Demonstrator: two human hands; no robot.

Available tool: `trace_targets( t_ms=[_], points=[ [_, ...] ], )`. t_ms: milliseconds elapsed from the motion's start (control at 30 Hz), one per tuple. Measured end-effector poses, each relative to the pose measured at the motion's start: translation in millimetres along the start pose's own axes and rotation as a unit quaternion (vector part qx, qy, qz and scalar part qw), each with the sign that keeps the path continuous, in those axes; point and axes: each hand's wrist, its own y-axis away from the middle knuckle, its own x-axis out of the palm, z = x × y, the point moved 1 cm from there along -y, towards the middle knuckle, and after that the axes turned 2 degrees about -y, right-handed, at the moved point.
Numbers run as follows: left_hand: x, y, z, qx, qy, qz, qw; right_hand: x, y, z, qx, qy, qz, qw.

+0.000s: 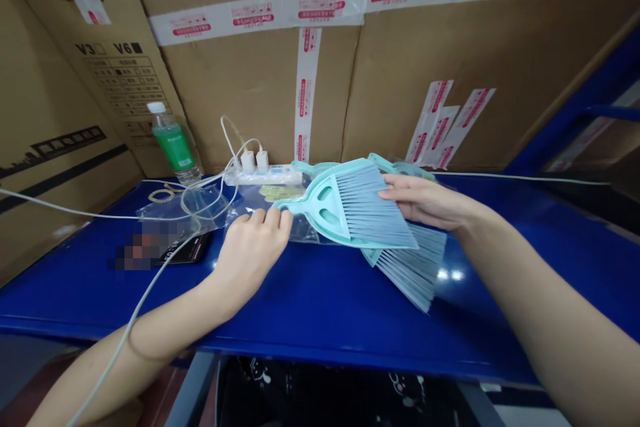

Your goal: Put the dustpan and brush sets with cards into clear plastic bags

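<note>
The left hand [250,257] grips the handle of a mint-green hand broom [320,203]; the right hand [425,203] lies across its bristles, though whether it grips is hard to tell. More brooms [413,267] lie underneath on the blue table [300,307], with a clear plastic bag [200,210], a power strip [265,177] and cardboard cartons [250,93] beyond.

Left hand [249,260], right hand [425,202] on broom [345,207]
</note>
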Motion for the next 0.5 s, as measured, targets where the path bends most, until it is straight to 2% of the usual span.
trace_targets(
  t_ms=[200,267,333,400,500],
  points=[
    [-9.1,13,14,-0.17,0.009,-0.004,0.985,5,-4,-8,0.028,-0.007,0.007,1.0],
    [-17.9,14,23,-0.203,-0.019,0.054,0.978,6,-5,-11,0.033,-0.016,0.019,0.999],
    [-26.8,13,33,-0.254,-0.057,0.145,0.955,6,-6,-14,0.032,-0.031,0.036,0.998],
    [-31.9,10,42,-0.29,-0.067,0.212,0.931,8,-7,-17,0.028,-0.049,0.056,0.997],
    [-27.1,3,52,-0.301,-0.055,0.252,0.918,14,-12,-23,0.04,-0.065,0.087,0.993]
  ],
)
